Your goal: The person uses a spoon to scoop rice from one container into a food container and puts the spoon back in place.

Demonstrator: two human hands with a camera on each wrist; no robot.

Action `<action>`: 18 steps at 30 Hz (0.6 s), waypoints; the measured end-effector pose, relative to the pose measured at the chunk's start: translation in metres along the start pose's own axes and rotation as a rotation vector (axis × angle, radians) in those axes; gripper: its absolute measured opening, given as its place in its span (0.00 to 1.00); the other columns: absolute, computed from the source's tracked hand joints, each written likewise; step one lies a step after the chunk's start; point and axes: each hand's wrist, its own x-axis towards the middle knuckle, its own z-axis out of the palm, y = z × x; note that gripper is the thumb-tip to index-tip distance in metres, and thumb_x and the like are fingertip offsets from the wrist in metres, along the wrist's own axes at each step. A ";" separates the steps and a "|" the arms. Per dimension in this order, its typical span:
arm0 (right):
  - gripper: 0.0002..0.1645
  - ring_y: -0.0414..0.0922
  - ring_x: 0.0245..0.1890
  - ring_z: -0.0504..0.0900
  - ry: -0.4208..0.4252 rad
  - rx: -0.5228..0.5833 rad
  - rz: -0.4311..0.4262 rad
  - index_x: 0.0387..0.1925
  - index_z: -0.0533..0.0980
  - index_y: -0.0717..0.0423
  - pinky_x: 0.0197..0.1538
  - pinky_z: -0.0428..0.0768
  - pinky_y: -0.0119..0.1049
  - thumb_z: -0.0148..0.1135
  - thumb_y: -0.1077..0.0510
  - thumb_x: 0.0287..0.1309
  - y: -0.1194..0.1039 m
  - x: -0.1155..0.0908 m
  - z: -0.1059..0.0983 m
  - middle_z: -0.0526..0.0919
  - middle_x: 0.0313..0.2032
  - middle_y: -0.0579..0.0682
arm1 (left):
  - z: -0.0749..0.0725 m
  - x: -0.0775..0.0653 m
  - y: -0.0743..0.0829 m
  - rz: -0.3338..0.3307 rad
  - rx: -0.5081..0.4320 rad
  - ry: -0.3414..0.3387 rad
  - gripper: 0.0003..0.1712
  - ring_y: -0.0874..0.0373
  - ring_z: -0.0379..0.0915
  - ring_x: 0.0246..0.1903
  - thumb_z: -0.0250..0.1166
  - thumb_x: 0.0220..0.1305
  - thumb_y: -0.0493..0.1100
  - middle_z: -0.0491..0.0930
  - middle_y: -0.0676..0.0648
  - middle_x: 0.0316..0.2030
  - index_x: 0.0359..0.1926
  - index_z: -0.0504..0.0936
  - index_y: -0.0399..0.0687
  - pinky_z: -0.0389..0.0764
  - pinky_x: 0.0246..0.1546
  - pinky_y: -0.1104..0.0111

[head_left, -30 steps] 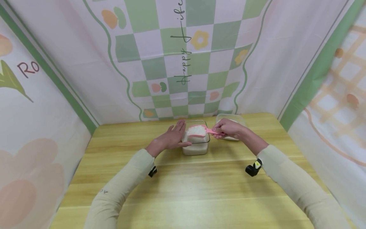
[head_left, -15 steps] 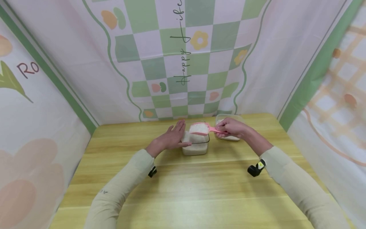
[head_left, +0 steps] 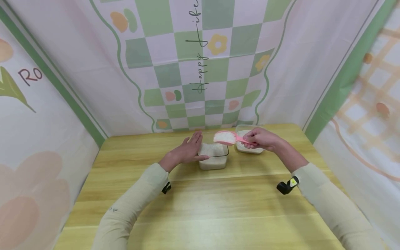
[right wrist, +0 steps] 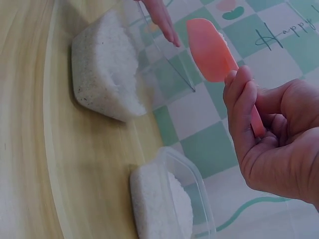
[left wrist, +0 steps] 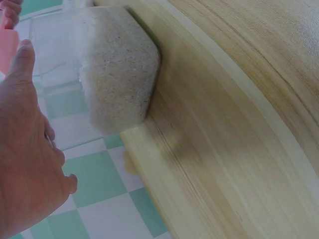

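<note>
My right hand [head_left: 264,138] grips the handle of a pink scoop [right wrist: 207,50] heaped with white rice [head_left: 225,137]. The scoop hangs level above the gap side of a larger clear container [head_left: 213,163], which is partly filled with rice [left wrist: 119,69]. My left hand [head_left: 188,150] lies along that container's left rim, its fingers straight and the thumb over the front edge. A smaller clear tub [right wrist: 199,184], also holding rice, stands to the right, below my right hand.
Both containers stand near the back edge of a wooden table [head_left: 200,208]. Right behind it hangs a checked cloth [head_left: 215,69], with more printed cloth at both sides.
My right hand has drawn the loaded scoop up and to the right, from over the larger container toward the smaller tub. My left hand has stayed in place.
</note>
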 end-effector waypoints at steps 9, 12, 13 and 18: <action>0.17 0.33 0.24 0.78 0.013 0.020 -0.020 0.38 0.80 0.68 0.31 0.78 0.24 0.45 0.64 0.75 0.006 -0.016 -0.016 0.82 0.24 0.45 | 0.001 0.000 -0.001 0.004 -0.009 0.008 0.59 0.48 0.23 0.80 0.44 0.70 0.74 0.26 0.40 0.79 0.78 0.32 0.36 0.43 0.77 0.47; 0.19 0.34 0.25 0.77 0.025 0.033 -0.010 0.33 0.82 0.60 0.31 0.78 0.25 0.45 0.63 0.75 0.012 -0.022 -0.024 0.81 0.24 0.44 | 0.002 0.000 -0.001 0.002 -0.009 0.007 0.59 0.49 0.22 0.79 0.44 0.70 0.74 0.26 0.39 0.79 0.78 0.31 0.36 0.43 0.77 0.47; 0.20 0.34 0.25 0.77 0.034 0.036 -0.006 0.32 0.82 0.58 0.31 0.77 0.25 0.45 0.63 0.76 0.014 -0.024 -0.026 0.81 0.24 0.44 | 0.002 0.000 -0.001 0.001 -0.011 0.005 0.59 0.50 0.21 0.79 0.44 0.70 0.74 0.26 0.40 0.79 0.78 0.31 0.36 0.43 0.77 0.47; 0.19 0.33 0.25 0.77 0.068 0.054 -0.004 0.35 0.82 0.59 0.31 0.78 0.24 0.45 0.64 0.76 0.022 -0.035 -0.037 0.81 0.25 0.44 | 0.001 -0.001 0.000 0.001 -0.011 0.006 0.59 0.50 0.21 0.79 0.44 0.70 0.74 0.25 0.40 0.79 0.78 0.31 0.36 0.43 0.78 0.48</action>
